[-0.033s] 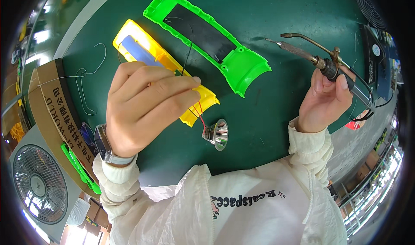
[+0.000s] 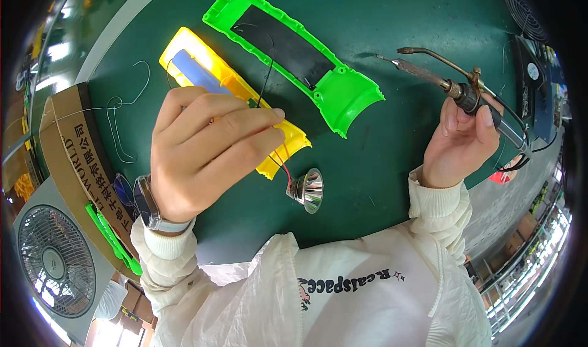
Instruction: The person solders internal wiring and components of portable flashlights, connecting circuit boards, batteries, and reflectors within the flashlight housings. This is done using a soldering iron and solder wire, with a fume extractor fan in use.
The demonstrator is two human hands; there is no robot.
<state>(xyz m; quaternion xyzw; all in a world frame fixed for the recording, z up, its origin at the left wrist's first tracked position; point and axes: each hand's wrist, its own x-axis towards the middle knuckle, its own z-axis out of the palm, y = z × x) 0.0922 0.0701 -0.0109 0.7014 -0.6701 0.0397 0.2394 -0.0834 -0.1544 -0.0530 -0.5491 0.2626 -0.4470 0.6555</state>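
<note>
My left hand [image 2: 211, 145] is closed over a yellow plastic shell [image 2: 294, 137], fingertips pinched beside a small green piece [image 2: 252, 103]. What they grip is mostly hidden. A blue cylindrical battery [image 2: 199, 71] lies in the shell. A thin black wire [image 2: 264, 80] rises near my fingertips. Red and black leads run from under the hand to a shiny cone-shaped lamp reflector [image 2: 311, 191] on the table. Beyond lies a green plastic shell [image 2: 348, 99] with a black panel [image 2: 282, 47] inside. My right hand [image 2: 459, 142] holds a soldering iron [image 2: 425, 74] fitted with a curved metal tube, its tip pointing left, apart from both shells.
Thin loose wire [image 2: 113, 108] curls on the green table [image 2: 380, 157] at the left. Past the left edge stand a cardboard box [image 2: 70, 123], a green plastic part [image 2: 113, 240] and a fan [image 2: 55, 261]. Dark equipment [image 2: 536, 71] sits at the right edge, near the iron's cable.
</note>
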